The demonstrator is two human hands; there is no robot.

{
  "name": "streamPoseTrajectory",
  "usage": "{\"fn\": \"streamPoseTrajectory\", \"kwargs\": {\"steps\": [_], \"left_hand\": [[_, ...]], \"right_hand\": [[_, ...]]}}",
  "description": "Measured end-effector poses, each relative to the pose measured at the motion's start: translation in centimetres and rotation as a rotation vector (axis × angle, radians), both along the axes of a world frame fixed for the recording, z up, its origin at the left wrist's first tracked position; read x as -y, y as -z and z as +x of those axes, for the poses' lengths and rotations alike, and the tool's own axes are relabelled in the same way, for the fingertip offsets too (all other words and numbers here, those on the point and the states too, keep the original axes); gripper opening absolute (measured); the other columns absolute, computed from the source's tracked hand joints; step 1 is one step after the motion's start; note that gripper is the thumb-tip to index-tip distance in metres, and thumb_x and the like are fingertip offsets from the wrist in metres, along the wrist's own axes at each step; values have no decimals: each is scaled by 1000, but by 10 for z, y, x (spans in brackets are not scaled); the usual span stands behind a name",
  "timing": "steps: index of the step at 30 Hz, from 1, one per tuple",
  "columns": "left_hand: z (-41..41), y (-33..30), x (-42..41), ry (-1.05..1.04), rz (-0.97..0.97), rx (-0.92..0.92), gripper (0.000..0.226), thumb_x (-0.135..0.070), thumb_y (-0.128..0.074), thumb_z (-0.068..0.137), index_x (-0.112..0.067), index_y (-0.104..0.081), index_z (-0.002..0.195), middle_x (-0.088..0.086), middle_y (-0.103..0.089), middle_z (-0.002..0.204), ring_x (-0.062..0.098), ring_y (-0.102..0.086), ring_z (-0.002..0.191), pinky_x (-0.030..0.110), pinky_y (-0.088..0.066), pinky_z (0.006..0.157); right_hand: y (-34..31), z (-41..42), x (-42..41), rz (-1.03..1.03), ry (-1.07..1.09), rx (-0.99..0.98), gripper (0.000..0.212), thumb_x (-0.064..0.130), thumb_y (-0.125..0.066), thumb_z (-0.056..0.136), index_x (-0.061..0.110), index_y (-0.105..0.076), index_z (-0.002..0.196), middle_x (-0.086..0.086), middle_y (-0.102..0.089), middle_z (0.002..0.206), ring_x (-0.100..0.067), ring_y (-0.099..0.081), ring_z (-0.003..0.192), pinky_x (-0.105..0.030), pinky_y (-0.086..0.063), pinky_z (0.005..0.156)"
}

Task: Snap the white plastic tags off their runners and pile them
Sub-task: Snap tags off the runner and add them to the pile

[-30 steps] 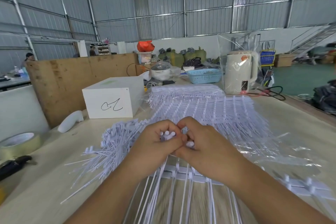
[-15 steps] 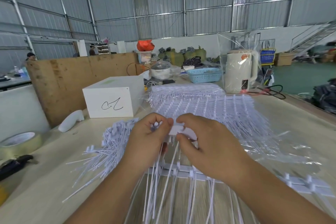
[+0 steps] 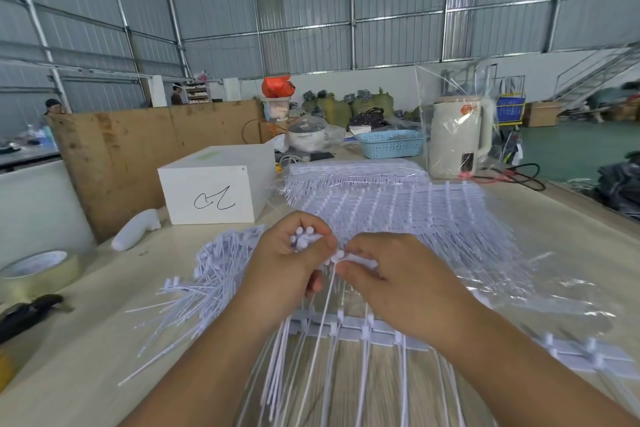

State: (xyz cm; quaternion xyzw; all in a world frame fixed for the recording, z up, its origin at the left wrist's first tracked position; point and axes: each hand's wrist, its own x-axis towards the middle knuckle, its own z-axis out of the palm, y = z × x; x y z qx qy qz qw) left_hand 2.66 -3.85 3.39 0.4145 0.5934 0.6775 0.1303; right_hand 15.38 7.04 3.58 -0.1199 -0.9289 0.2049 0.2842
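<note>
The person was snapping tags off a runner (image 3: 349, 331) near the bench's (image 3: 79, 350) front edge. The left hand (image 3: 287, 267) gripped a bunch of loose tags (image 3: 303, 240). The right hand (image 3: 398, 284) pinched one tag (image 3: 356, 257). Next, it probably needed a twist, then dropping on the pile (image 3: 211, 274) at the left.

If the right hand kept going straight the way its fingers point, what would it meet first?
The right hand points left, pinching a tag head. It would almost at once meet the left hand, which holds a bundle of snapped tags. The gap between them looks tiny, though depth is unclear.
</note>
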Motion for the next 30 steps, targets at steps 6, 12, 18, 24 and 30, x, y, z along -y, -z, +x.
{"fn": "streamPoseTrajectory", "kwargs": {"steps": [6,12,18,24,30], "left_hand": [[1,0,0,16,-53,-30,20,3,-59,88,-10,-62,73,9,-54,58,14,-40,34,16,-31,37],[2,-1,-3,42,40,201,31,-7,-60,91,-24,-65,66,8,-49,54,13,-35,35,13,-27,39],[5,2,-9,71,101,541,14,-5,-59,89,-13,-63,79,6,-49,53,9,-34,33,13,-27,35],[-14,8,-10,-3,110,866,17,-5,-47,97,-16,-49,84,-2,-48,48,3,-36,32,12,-26,30],[-6,-1,-3,-22,-3,369,21,-9,-58,92,-22,-63,76,1,-54,54,7,-39,36,14,-29,36]], "right_hand": [[-1,2,-1,-26,40,45,38,46,-55,93,24,-44,64,5,-47,55,-10,-46,48,-25,-34,48],[-4,1,7,96,33,-154,30,44,-51,94,30,-43,69,11,-42,56,-11,-43,54,-28,-29,51],[3,-5,15,294,96,-249,30,36,-51,91,15,-58,70,4,-49,57,-22,-51,52,-31,-38,48],[-7,2,17,290,106,-322,30,34,-53,91,21,-41,67,11,-32,54,-20,-44,47,-31,-37,44],[-6,4,16,125,24,-184,28,47,-49,95,24,-57,82,7,-47,57,-14,-50,58,-34,-40,56]]}}
